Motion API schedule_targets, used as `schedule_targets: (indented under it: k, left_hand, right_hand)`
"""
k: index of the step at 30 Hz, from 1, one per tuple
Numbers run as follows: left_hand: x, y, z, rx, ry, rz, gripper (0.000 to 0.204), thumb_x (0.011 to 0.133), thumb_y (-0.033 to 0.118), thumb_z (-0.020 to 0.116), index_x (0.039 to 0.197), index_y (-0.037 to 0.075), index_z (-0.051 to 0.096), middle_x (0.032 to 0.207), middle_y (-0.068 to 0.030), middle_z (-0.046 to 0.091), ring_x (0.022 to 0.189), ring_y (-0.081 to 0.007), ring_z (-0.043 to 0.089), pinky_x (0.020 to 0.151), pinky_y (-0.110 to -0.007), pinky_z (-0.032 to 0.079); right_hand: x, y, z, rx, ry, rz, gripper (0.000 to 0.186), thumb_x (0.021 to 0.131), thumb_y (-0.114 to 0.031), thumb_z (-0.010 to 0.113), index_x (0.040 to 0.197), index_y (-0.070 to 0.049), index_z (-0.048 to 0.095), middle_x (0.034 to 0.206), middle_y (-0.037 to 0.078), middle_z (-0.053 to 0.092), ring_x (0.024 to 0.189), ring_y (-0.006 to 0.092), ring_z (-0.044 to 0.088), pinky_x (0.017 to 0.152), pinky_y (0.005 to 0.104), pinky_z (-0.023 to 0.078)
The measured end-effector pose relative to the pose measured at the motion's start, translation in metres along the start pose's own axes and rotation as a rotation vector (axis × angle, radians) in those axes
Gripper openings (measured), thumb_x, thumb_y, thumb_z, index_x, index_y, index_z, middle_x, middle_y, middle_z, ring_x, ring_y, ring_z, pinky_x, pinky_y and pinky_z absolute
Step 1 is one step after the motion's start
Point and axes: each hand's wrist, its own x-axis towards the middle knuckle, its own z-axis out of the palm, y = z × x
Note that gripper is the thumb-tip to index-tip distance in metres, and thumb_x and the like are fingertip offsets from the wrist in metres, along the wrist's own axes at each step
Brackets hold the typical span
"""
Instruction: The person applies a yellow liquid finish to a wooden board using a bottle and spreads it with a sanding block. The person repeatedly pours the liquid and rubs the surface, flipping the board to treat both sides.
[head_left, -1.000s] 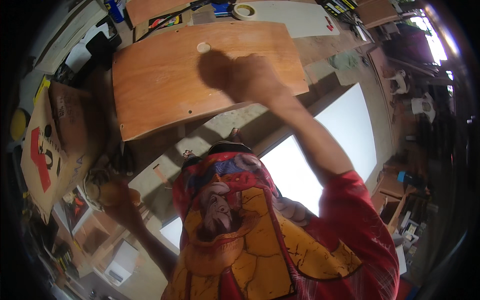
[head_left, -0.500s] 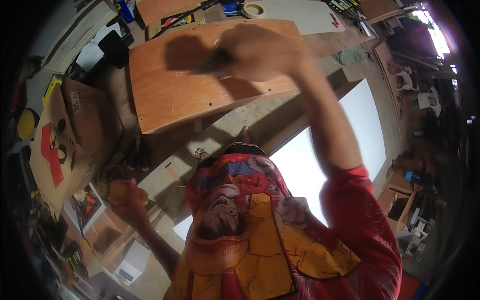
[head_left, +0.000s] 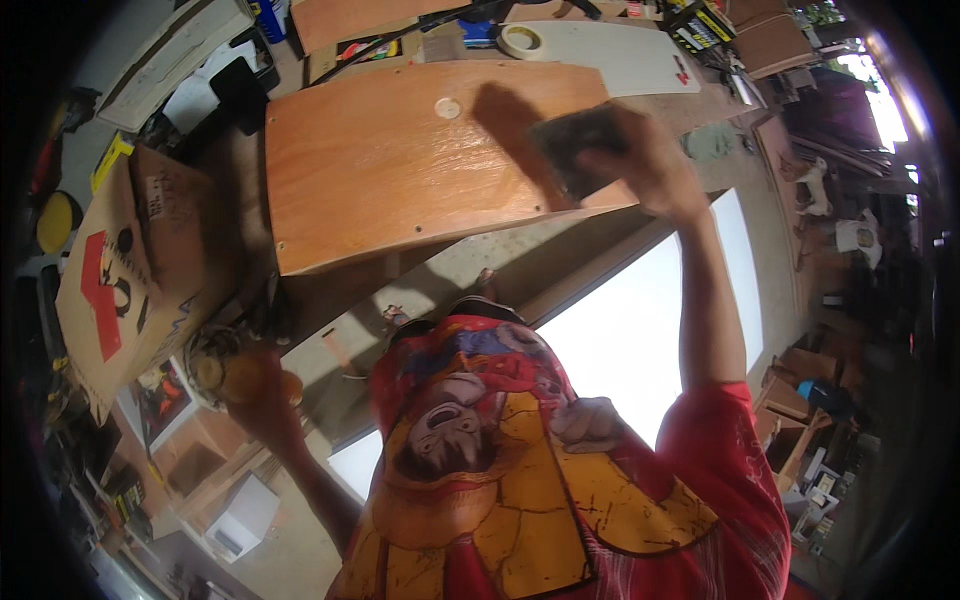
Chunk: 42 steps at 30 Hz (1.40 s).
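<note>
My right hand (head_left: 655, 165) is closed on a dark, flat, rectangular spreader (head_left: 565, 145) over the right end of an orange-brown wooden board (head_left: 370, 175); whether its edge touches the wood I cannot tell. The board has a glossy, wet-looking sheen, small dark holes along its edges and a pale round spot (head_left: 447, 107) near the top. Lower down on the left, my left hand (head_left: 265, 405) is wrapped round a see-through jar (head_left: 212, 365) with amber-coloured contents. That hand is blurred and in shade, so its fingers show poorly.
A cardboard box (head_left: 150, 270) stands left of the board. Behind it lie a tape roll (head_left: 520, 41) and a white panel (head_left: 620, 60). Bright white panels (head_left: 610, 340) lie below my right arm. Farther right are a dog (head_left: 812, 188) and cardboard boxes (head_left: 785, 395).
My right hand has swept right and nearer to me with the spreader, from the board's upper middle to its right end, uncovering the pale spot. My left hand stays low with the jar.
</note>
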Motion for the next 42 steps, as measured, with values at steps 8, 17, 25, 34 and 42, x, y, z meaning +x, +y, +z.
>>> schedule_targets:
  k: [8, 17, 25, 34, 42]
  left_hand:
    - [-0.017, -0.014, -0.015, 0.056, 0.009, -0.111, 0.060, 0.083, 0.026, 0.085, 0.128, -0.004, 0.059, 0.119, -0.0157, 0.067, 0.103, -0.0241, 0.068, 0.086, -0.035, 0.056]
    - [-0.041, 0.037, 0.017, 0.037, -0.006, -0.019, 0.036, 0.089, 0.025, 0.079, 0.112, 0.000, 0.066, 0.105, -0.0097, 0.069, 0.093, -0.0194, 0.066, 0.081, -0.033, 0.054]
    - [-0.072, 0.056, 0.043, -0.005, -0.016, -0.003, 0.036, 0.087, 0.019, 0.079, 0.115, 0.000, 0.065, 0.107, -0.0102, 0.070, 0.095, -0.0209, 0.067, 0.083, -0.034, 0.055]
    - [-0.102, 0.030, 0.021, -0.096, 0.168, -0.064, 0.029, 0.084, 0.008, 0.080, 0.108, 0.002, 0.065, 0.100, -0.0053, 0.067, 0.089, -0.0167, 0.064, 0.080, -0.032, 0.054]
    - [-0.123, 0.025, -0.002, -0.095, 0.271, -0.193, 0.027, 0.082, 0.005, 0.080, 0.104, 0.003, 0.064, 0.096, -0.0041, 0.066, 0.086, -0.0154, 0.063, 0.079, -0.031, 0.052]
  right_hand:
    - [-0.034, 0.158, -0.046, 0.442, 0.108, 0.542, 0.045, 0.091, -0.008, 0.068, 0.134, 0.003, 0.057, 0.119, 0.008, 0.069, 0.110, 0.0192, 0.062, 0.099, 0.0333, 0.047]
    - [-0.037, 0.185, -0.025, 0.628, 0.221, 0.513, 0.050, 0.089, -0.004, 0.070, 0.136, 0.004, 0.054, 0.127, 0.011, 0.065, 0.113, 0.0202, 0.059, 0.101, 0.0331, 0.044]
    - [0.003, 0.185, -0.012, 0.298, 0.191, 0.308, 0.031, 0.086, -0.014, 0.075, 0.111, 0.003, 0.068, 0.096, 0.013, 0.075, 0.088, 0.0202, 0.068, 0.085, 0.0355, 0.051]
    - [0.062, 0.128, 0.008, -0.028, 0.000, 0.171, 0.035, 0.083, -0.022, 0.078, 0.109, -0.001, 0.067, 0.095, 0.018, 0.074, 0.091, 0.0326, 0.072, 0.084, 0.0395, 0.053]
    - [0.099, 0.053, 0.044, -0.082, -0.116, 0.013, 0.039, 0.083, -0.023, 0.077, 0.113, -0.001, 0.067, 0.097, 0.020, 0.073, 0.095, 0.0365, 0.070, 0.087, 0.0435, 0.051]
